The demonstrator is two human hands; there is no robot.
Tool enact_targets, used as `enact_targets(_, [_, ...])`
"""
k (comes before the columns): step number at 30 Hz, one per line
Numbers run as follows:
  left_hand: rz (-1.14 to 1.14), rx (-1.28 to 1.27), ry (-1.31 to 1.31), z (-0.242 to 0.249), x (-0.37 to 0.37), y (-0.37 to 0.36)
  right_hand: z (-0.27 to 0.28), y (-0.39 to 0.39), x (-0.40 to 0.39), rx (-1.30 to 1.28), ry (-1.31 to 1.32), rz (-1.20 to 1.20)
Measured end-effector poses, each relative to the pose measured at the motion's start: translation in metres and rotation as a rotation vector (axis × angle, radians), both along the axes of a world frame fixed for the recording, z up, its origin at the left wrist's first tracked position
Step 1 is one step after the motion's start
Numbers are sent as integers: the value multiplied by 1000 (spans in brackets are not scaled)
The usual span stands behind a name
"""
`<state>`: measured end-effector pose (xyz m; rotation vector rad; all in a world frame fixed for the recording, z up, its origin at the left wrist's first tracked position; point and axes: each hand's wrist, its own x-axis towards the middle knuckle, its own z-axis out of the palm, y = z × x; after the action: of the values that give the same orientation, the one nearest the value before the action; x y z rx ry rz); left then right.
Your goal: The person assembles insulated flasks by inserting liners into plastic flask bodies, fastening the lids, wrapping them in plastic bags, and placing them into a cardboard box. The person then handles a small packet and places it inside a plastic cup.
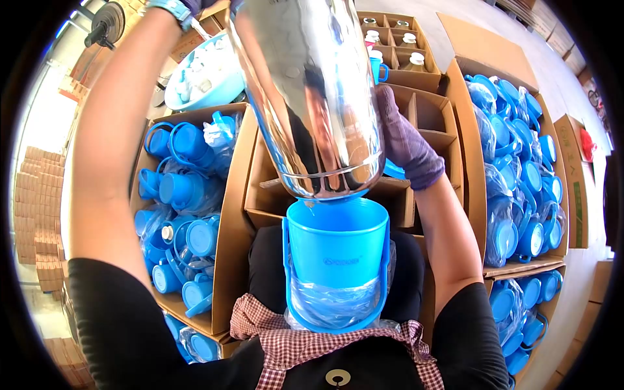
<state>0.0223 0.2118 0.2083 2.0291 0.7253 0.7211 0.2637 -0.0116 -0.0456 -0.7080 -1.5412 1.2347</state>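
Observation:
A large mirror-bright flask liner [305, 97] hangs slightly tilted, its rounded bottom at the mouth of a blue bucket-shaped casing [337, 244]. My right hand [411, 143], in a purple glove, grips the liner's right side; some fingers are hidden behind it. At the top edge, my left hand [193, 6] shows only a bit of its glove by the liner's upper part, and its fingers are out of sight. The casing stands upright between my knees, its handle hanging down at the front and clear plastic wrapped round its lower half.
Cartons of blue jug-like parts stand on the left [224, 240] and right [478, 188]. Ahead is a divided carton [422, 140], with another holding capped bottles [416, 62] beyond. A light-blue basin [224, 91] of white pieces sits at the upper left.

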Motion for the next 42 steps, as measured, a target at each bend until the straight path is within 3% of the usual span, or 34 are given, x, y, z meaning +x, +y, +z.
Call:
enact_targets(1, [-4, -36, -109, -24, 7, 12, -13, -4, 4, 45, -75, -30])
enact_targets(3, [-15, -3, 36, -56, 8, 17, -31, -12, 12, 25, -161, -46])
enact_targets(4, [-78, -158, -35, -78, 11, 21, -35, -17, 15, -40, -173, -33])
enact_targets(5, [-139, -309, -108, -97, 16, 24, -35, -28, 14, 110, -254, -61])
enact_targets(7, [-218, -502, -107, -127, 13, 35, -32, -45, 10, 131, -247, -46])
enact_targets(8, [-290, -340, -41, -140, 4, 40, -27, -51, 7, 4, -160, -7])
enact_targets(9, [-359, -179, 28, -146, -4, 39, -16, -62, -1, -110, -85, 27])
enact_targets(10, [-208, -308, 113, -136, 7, -15, -6, -72, -8, -224, -7, 52])
enact_targets(11, [-314, -219, 108, -147, 3, -15, -13, -79, -8, -247, -37, 48])
enact_targets(15, [-277, -583, 153, -152, 11, -75, -24, -98, 7, -422, -85, 1])
enact_targets(17, [-365, -442, 175, -177, 14, -81, -28, -92, 27, -514, -155, 6])
enact_targets(18, [-333, -552, 273, -178, 19, -91, -32, -83, 32, -467, -70, -133])
enact_targets(19, [-299, -663, 371, -179, 22, -105, -35, -70, 40, -438, -161, -360])
enact_targets(20, [-348, -579, 371, -193, 22, -111, -42, -55, 52, -261, -275, -551])
enact_targets(21, [-394, -491, 371, -207, 21, -116, -49, -41, 61, -174, -620, -780])
enact_targets(23, [-341, -593, 485, -180, 17, -155, -61, -24, 69, -165, -797, -840])
enact_targets(26, [-326, -586, 427, -198, 3, -182, -101, 0, 68, -220, -1166, -712])
enact_targets(29, [-257, -565, 302, -210, -11, -193, -96, 14, 64, -278, -1057, -641])
enact_targets(31, [-252, -505, 173, -231, -19, -198, -75, 23, 56, -103, -659, -835])
enact_targets(32, [-298, -510, 217, -238, -29, -196, -53, 35, 62, -143, -489, -753])
enact_targets(33, [-206, -645, 93, -246, -33, -201, -21, 37, 56, -178, -116, -584])
enact_targets(34, [-115, -775, -31, -255, -36, -212, 6, 44, 55, -129, -110, -583])
enact_targets(36, [16, -908, -144, -257, -40, -226, 63, 38, 29, -233, 196, -339])
enact_targets(37, [2, -987, -235, -259, -41, -229, 72, 42, 19, -232, 235, -225])
enact_targets(41, [-63, -1161, -542, -264, -56, -245, 78, 27, -21, -248, -161, 2])
enact_targets(42, [98, -1288, -654, -249, -51, -258, 69, 15, -27, -287, -168, 39])
